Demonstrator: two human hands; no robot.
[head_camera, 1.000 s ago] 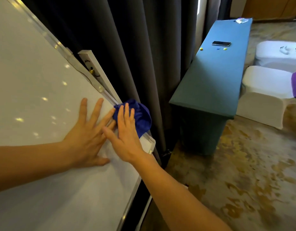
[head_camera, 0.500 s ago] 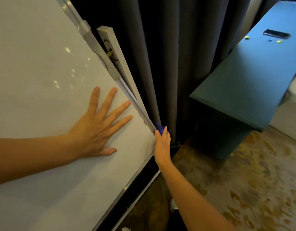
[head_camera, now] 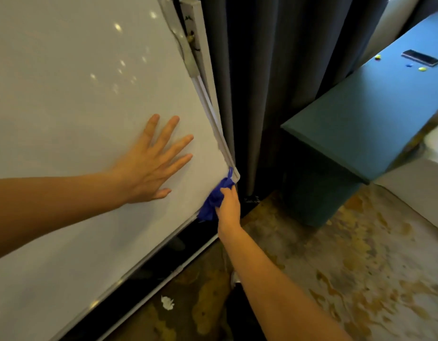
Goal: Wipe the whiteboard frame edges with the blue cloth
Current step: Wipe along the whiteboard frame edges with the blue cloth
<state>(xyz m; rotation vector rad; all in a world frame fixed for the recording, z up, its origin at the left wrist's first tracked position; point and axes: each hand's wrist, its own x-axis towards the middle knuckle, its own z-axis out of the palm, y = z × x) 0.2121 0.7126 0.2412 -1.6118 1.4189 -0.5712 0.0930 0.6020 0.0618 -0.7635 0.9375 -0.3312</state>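
At the lower right corner of the whiteboard [head_camera: 77, 119], the right hand [head_camera: 228, 207] grips a bunched blue cloth [head_camera: 214, 200], fingers curled closed around it, and presses it against the frame [head_camera: 221, 141] where the side edge meets the bottom edge. The right forearm runs up from the bottom of the view, wrist nearly straight, the back of the hand facing the camera. The left hand [head_camera: 151, 163] lies flat on the white surface, fingers spread and extended, holding nothing, its forearm entering from the left edge. The two hands are near each other but apart.

The frame's right edge runs up and away from the cloth, close beside a dark grey curtain [head_camera: 274, 70], with only a narrow gap between them. A pale upright strip [head_camera: 195, 28] stands behind the board near the top. The bottom edge slopes down to the left from the cloth, with a dark band below it and patterned carpet [head_camera: 360, 279] beyond. A teal table [head_camera: 360, 124] stands to the right, well apart from the board, with open floor between.

The cloth's far tip overlaps the corner, hiding the joint. The board's top and left are cut off. On the table lie a dark flat device [head_camera: 420, 57] and small coloured bits, too small to identify. A white crumpled scrap [head_camera: 167, 302] lies on the floor.
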